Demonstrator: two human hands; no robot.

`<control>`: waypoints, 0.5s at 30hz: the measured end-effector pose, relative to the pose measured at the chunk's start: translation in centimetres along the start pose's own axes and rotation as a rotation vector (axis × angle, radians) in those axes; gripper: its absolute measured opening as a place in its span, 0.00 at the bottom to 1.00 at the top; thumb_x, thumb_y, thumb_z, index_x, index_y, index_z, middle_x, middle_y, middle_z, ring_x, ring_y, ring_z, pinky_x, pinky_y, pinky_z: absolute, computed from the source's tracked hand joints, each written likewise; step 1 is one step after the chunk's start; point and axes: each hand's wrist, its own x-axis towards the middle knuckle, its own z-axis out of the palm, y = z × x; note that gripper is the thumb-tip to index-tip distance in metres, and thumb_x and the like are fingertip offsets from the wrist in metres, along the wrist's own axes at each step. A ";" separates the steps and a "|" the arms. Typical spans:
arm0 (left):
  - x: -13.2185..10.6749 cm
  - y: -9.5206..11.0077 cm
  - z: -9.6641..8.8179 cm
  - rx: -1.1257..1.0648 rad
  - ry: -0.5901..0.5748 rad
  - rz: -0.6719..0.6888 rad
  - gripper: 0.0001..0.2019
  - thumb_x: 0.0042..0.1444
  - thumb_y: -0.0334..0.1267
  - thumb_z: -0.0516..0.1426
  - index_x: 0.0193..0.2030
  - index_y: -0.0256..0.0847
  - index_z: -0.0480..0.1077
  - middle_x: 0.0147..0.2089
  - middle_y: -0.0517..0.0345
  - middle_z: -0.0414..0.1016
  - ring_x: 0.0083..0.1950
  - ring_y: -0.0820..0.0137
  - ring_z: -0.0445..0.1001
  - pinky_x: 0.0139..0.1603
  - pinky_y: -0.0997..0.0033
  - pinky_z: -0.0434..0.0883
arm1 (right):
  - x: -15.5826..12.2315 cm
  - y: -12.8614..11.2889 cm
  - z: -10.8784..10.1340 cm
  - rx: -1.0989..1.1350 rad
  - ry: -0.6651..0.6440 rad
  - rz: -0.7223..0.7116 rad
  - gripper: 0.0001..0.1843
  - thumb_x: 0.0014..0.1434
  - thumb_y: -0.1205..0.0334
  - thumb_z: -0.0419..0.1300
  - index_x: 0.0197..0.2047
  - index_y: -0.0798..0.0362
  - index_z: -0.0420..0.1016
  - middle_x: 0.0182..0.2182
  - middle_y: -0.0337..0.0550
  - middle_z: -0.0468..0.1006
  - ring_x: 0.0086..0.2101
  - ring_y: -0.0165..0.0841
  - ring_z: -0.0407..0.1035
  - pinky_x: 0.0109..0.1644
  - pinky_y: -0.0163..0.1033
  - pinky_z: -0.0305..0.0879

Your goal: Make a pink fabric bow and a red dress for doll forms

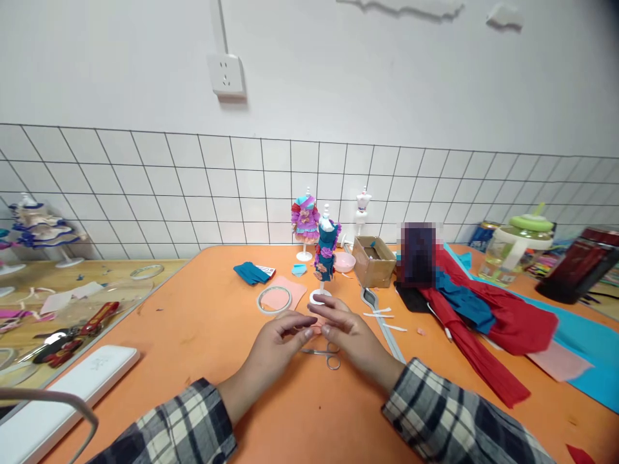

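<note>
Far left, a form in a white-and-blue ruffled dress (41, 222); another one beside it is mostly cut off by the frame edge. Keys on a red lanyard (99, 322) below. White slab-shaped device (97, 380), cropped by the edge, tan cable (48, 394) crossing its near end. On the orange tabletop (193, 361): folded teal cloth (250, 273) partly covering a printed card, then a tape ring (259, 300) overlapping a pink sheet (296, 290).

Left hand (278, 341): fingers loosely curled, thumb near the index finger, small gap; can't tell if it grips anything. Small pink piece (317, 328) sits between the two hands' fingertips, over the table's middle: thin, pale reddish-pink, outline mostly hidden by fingers, exact shape unreadable. Scissors (316, 352) lie beneath, silver, handles partly behind the right hand. Form in a teal dress (327, 248) with purple and coral flowers stands just beyond, base partly blocked by fingers; purple-dressed form (305, 216) behind it. Right hand (355, 341): half open, fingers extended, thumb apart; hold on the pink piece unclear.

Bare white form (362, 203), lower part hidden by a cardboard box (382, 267). Grey strip (389, 335) runs under the right forearm. Dark pixelated object (418, 254), unidentifiable. Crumpled red cloth (522, 316); jug (520, 248) partly blocking a blue can (483, 235); dark red tumbler (585, 264) clipped at right edge.
</note>
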 end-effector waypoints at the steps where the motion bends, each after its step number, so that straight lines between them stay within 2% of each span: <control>1: -0.1 0.0 0.2 0.003 0.007 0.001 0.11 0.53 0.43 0.61 0.40 0.42 0.79 0.43 0.50 0.80 0.47 0.60 0.75 0.50 0.63 0.70 | -0.2 -0.1 0.3 -0.005 -0.027 0.001 0.22 0.61 0.48 0.59 0.58 0.38 0.72 0.65 0.42 0.58 0.64 0.41 0.53 0.65 0.52 0.56; 3: -0.2 0.1 0.4 0.012 0.044 0.006 0.11 0.51 0.43 0.63 0.39 0.42 0.79 0.44 0.51 0.80 0.48 0.60 0.75 0.51 0.62 0.69 | -0.5 -0.3 0.6 -0.041 -0.063 0.004 0.23 0.61 0.50 0.59 0.60 0.37 0.69 0.67 0.41 0.53 0.66 0.42 0.48 0.66 0.53 0.52; 6: -0.3 0.3 0.1 -0.005 0.073 -0.003 0.10 0.53 0.43 0.61 0.38 0.41 0.79 0.41 0.52 0.81 0.45 0.61 0.76 0.50 0.63 0.69 | -0.8 -0.8 0.8 -0.116 -0.070 0.002 0.24 0.60 0.52 0.61 0.60 0.38 0.70 0.68 0.42 0.52 0.67 0.43 0.45 0.66 0.55 0.51; 11: -0.4 0.5 -0.4 0.031 0.137 -0.050 0.11 0.54 0.45 0.60 0.34 0.40 0.78 0.37 0.53 0.81 0.42 0.61 0.76 0.46 0.65 0.69 | -0.8 -1.3 0.8 -0.167 -0.048 0.024 0.22 0.59 0.57 0.61 0.57 0.37 0.72 0.68 0.42 0.51 0.66 0.46 0.48 0.61 0.55 0.60; 15: -0.5 0.5 -0.6 0.097 0.147 -0.042 0.12 0.53 0.46 0.61 0.28 0.40 0.76 0.31 0.56 0.79 0.36 0.64 0.75 0.41 0.67 0.69 | -0.7 -1.1 0.6 -0.172 -0.042 0.011 0.17 0.58 0.58 0.62 0.52 0.39 0.77 0.67 0.43 0.53 0.64 0.46 0.52 0.62 0.56 0.58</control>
